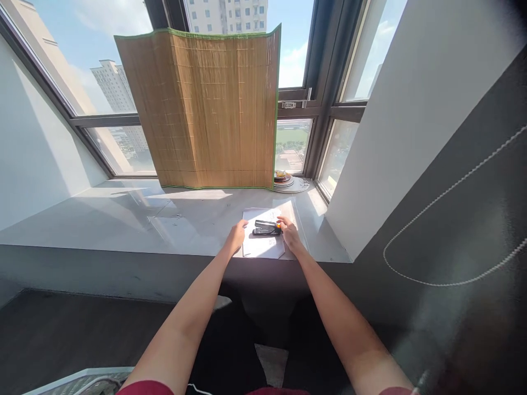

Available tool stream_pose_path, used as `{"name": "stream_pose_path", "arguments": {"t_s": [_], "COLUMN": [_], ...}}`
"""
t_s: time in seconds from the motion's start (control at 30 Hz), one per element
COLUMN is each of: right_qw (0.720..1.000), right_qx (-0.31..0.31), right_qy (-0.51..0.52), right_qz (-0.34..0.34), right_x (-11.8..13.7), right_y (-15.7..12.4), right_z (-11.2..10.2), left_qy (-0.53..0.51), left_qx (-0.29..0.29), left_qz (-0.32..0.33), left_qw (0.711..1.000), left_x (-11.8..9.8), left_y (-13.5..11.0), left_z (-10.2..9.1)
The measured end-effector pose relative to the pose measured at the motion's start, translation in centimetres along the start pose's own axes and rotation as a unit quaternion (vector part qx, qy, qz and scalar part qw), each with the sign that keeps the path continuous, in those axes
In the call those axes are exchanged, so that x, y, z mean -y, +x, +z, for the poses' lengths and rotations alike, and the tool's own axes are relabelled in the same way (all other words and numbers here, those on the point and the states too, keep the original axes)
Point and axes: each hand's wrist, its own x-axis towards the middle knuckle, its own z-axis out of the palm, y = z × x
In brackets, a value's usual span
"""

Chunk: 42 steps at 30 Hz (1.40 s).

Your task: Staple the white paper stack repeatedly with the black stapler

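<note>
A black stapler (267, 227) with an orange part at its right end lies on white sheets of paper (263, 249) on the window sill. My right hand (290, 235) is at the stapler's right end, with thumb and fingers closed about the orange part. At the left edge of the paper, my left hand (236, 236) has its fingers curled in and pinches the sheets there; its fingertips are partly hidden. Sunlight and shadow cross the paper.
A bamboo mat (214, 109) with green edging stands against the window behind the paper. Stacked plates (294, 185) sit in the sill's back right corner. A beaded cord (436, 284) hangs on the right. A white rack (88, 376) is at lower left.
</note>
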Motion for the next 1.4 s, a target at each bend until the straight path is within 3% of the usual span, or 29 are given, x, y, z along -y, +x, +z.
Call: {"name": "stream_pose_path", "arguments": {"t_s": [0.1, 0.2, 0.3, 0.47, 0.77, 0.87, 0.97, 1.1, 1.2, 1.3, 1.4], "right_qw": [1.000, 0.995, 0.990, 0.994, 0.992, 0.990, 0.986, 0.974, 0.961, 0.931, 0.879], "right_qx": [-0.025, -0.094, -0.137, -0.110, -0.120, -0.114, -0.028, 0.059, 0.032, -0.010, 0.016], "right_qy": [0.008, -0.001, 0.003, -0.003, -0.021, -0.037, -0.099, -0.157, -0.201, -0.236, -0.280], "right_qz": [0.002, -0.040, -0.031, -0.004, -0.021, -0.072, -0.135, -0.153, -0.187, -0.280, -0.386], "right_x": [0.1, 0.1, -0.2, -0.5, 0.0, 0.6, 1.0, 1.6, 3.1, 5.3, 7.2], "right_y": [0.0, -0.4, -0.9, -0.9, -0.6, -0.9, -0.9, -0.6, -0.6, -1.2, -2.2], "right_z": [-0.3, -0.6, -0.7, -0.4, -0.2, -0.3, 0.2, 1.5, 2.7, 4.6, 7.2], "left_qy": [-0.056, -0.092, -0.139, -0.198, -0.270, -0.283, -0.310, -0.416, -0.512, -0.572, -0.576], "left_qx": [-0.011, -0.017, -0.026, -0.020, -0.024, -0.026, -0.028, -0.065, -0.091, -0.092, -0.097], "left_qz": [-0.018, -0.026, -0.035, -0.046, -0.072, -0.075, -0.082, -0.118, -0.155, -0.174, -0.175], "left_qw": [0.998, 0.995, 0.989, 0.979, 0.960, 0.956, 0.947, 0.899, 0.840, 0.796, 0.793], "left_x": [-0.4, -0.8, -1.1, -1.5, -1.0, -0.8, -1.2, -1.6, -1.1, -0.4, -0.2], "left_y": [0.1, 0.1, 0.1, -0.2, -0.4, -0.3, -0.2, -0.1, 0.0, 0.0, 0.1], "left_z": [-0.4, -1.1, -1.7, -1.9, -1.7, -1.7, -2.0, -3.0, -4.1, -4.9, -5.1]}}
